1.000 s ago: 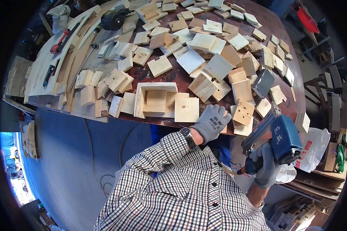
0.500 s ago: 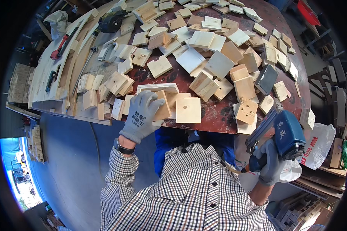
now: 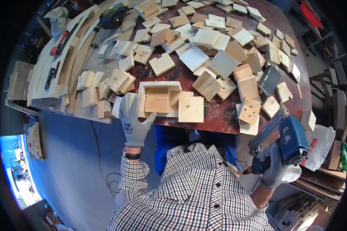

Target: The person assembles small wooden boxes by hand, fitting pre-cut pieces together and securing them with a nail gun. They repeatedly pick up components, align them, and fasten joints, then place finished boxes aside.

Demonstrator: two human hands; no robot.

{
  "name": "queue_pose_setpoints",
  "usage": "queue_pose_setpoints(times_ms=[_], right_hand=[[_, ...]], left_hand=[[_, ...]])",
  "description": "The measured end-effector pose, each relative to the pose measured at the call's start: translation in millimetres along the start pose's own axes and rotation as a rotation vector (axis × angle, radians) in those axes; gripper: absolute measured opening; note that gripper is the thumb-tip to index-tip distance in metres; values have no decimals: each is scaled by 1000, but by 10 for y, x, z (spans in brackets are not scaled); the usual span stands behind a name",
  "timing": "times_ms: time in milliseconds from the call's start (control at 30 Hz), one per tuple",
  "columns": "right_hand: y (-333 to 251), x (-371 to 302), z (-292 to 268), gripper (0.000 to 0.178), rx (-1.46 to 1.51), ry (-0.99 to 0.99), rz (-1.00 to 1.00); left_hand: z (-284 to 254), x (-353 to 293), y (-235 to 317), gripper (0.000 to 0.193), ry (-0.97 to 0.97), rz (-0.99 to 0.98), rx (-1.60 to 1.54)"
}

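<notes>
My gloved left hand (image 3: 132,121) is at the table's near edge, fingers along the outer left side of a thin upright wooden board (image 3: 142,101), thumb by its near end. That board meets a longer upright strip (image 3: 162,85) at a corner. Inside the corner lies a small brown wooden block (image 3: 157,99). Just right is a square wooden piece (image 3: 191,109) with a knot. My gloved right hand (image 3: 273,163) is closed round the handle of a blue pneumatic nail gun (image 3: 291,138), held off the table's right front edge, with its nose toward the table.
Many loose wooden blocks (image 3: 216,42) cover the dark red table (image 3: 173,71). Long planks (image 3: 54,82) lie on the left with a red-handled tool (image 3: 59,45) and a black power tool (image 3: 113,17). A white plastic bag (image 3: 320,146) hangs at the right.
My left hand has let go of the brown block, which now lies inside the corner, and has moved left to the upright board. The nail gun has shifted slightly right and down.
</notes>
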State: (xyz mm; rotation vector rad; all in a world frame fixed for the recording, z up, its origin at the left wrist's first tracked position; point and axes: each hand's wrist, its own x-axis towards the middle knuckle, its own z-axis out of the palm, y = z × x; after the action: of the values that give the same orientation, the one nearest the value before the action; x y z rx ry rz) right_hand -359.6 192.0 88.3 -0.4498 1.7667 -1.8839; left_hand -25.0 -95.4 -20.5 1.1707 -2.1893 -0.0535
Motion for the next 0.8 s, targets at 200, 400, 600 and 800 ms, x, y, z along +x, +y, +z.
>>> queue_pose_setpoints(times_ms=[200, 400, 600, 800], right_hand=[[-35, 34, 95, 8, -55, -7, 18], [-69, 22, 181, 9, -103, -118, 7], [-72, 5, 272, 8, -99, -115, 15], [-93, 16, 325, 7, -115, -116, 42]], left_hand=[[153, -79, -20, 83, -164, -171, -230], [160, -66, -89, 56, -218, -178, -255], [180, -22, 9, 57, -137, -158, -192], [306, -171, -135, 74, -54, -123, -208]])
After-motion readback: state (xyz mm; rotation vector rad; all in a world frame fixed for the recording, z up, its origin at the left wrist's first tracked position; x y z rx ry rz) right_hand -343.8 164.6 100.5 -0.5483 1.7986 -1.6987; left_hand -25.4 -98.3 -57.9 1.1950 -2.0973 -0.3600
